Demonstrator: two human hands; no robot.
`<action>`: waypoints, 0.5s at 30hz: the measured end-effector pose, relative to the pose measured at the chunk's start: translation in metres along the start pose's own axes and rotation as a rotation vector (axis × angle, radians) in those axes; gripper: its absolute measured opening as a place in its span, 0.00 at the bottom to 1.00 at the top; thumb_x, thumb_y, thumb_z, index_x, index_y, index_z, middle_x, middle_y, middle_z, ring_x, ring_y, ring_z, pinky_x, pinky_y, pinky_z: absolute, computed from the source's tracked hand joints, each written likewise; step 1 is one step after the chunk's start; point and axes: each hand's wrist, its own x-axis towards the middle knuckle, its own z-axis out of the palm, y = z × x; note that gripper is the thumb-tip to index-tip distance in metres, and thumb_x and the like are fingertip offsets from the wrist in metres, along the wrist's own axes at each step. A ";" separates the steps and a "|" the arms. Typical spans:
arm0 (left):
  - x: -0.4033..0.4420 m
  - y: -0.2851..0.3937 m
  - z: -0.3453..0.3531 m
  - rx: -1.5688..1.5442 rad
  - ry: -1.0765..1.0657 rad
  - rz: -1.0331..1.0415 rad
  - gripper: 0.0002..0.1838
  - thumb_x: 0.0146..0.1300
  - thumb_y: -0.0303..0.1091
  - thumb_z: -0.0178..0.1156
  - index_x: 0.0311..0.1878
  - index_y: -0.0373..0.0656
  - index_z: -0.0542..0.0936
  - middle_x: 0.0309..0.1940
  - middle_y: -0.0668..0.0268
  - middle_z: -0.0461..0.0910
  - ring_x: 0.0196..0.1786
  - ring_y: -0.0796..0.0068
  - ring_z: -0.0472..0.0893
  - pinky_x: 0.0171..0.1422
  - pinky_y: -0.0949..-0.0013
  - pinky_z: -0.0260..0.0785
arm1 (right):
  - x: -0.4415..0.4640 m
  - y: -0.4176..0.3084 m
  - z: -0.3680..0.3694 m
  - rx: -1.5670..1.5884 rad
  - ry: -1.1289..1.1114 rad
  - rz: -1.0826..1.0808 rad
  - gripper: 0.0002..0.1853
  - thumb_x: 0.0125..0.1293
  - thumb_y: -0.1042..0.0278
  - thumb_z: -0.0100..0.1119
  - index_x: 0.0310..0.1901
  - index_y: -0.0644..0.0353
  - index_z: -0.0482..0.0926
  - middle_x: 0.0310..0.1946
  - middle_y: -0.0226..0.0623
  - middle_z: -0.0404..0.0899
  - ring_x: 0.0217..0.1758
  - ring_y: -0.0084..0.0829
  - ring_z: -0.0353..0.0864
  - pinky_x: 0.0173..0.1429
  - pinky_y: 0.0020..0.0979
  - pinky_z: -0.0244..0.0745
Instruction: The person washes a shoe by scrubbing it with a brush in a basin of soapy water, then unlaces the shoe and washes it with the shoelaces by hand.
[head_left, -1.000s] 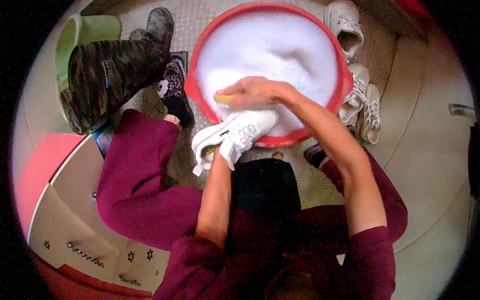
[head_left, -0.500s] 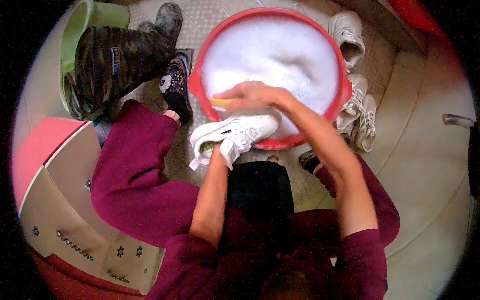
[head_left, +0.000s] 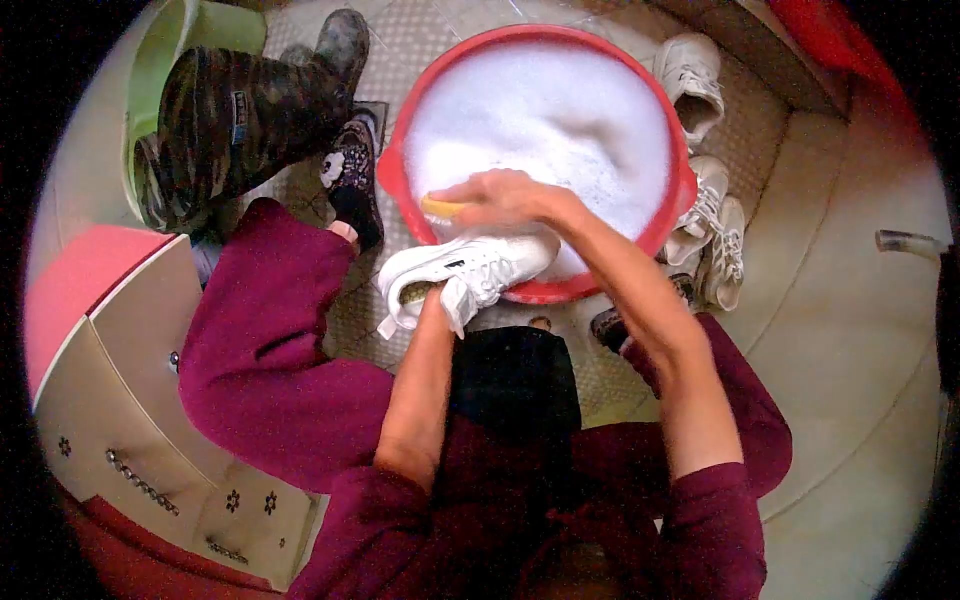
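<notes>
On the patterned floor [head_left: 410, 35] rest a red basin [head_left: 540, 291] and, beside it, white shoes [head_left: 690, 62]

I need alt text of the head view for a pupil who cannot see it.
A person's right hand holds a yellow tool, perhaps a brush, over a white laced shoe; the left arm reaches into its opening. A round red basin of white foam sits in front, with more white shoes beside it.
</notes>
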 end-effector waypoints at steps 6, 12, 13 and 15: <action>0.028 0.057 -0.050 0.229 -0.052 0.119 0.19 0.62 0.34 0.41 0.54 0.39 0.71 0.51 0.53 0.72 0.53 0.64 0.72 0.59 0.67 0.62 | -0.088 0.069 -0.022 0.246 -0.012 0.137 0.28 0.58 0.48 0.52 0.60 0.48 0.66 0.52 0.39 0.72 0.52 0.31 0.72 0.55 0.31 0.65; 0.013 0.002 -0.019 0.466 0.607 0.213 0.22 0.62 0.38 0.38 0.55 0.39 0.70 0.54 0.56 0.70 0.57 0.63 0.69 0.63 0.66 0.57 | -0.090 0.091 0.020 -0.372 0.674 0.501 0.27 0.55 0.50 0.53 0.59 0.39 0.65 0.41 0.49 0.72 0.43 0.47 0.75 0.45 0.44 0.71; -0.012 0.052 -0.053 0.345 0.656 0.172 0.20 0.60 0.34 0.42 0.54 0.40 0.71 0.51 0.55 0.73 0.54 0.61 0.71 0.62 0.63 0.59 | -0.083 0.104 0.037 -0.376 0.721 0.490 0.27 0.54 0.52 0.55 0.58 0.40 0.63 0.42 0.50 0.70 0.43 0.48 0.74 0.44 0.47 0.71; -0.014 0.050 -0.048 0.309 0.639 0.134 0.21 0.60 0.36 0.41 0.55 0.39 0.71 0.52 0.55 0.72 0.55 0.61 0.71 0.62 0.63 0.58 | -0.082 0.104 0.051 -0.368 0.649 0.539 0.28 0.53 0.53 0.55 0.58 0.39 0.63 0.43 0.50 0.69 0.43 0.48 0.74 0.45 0.47 0.70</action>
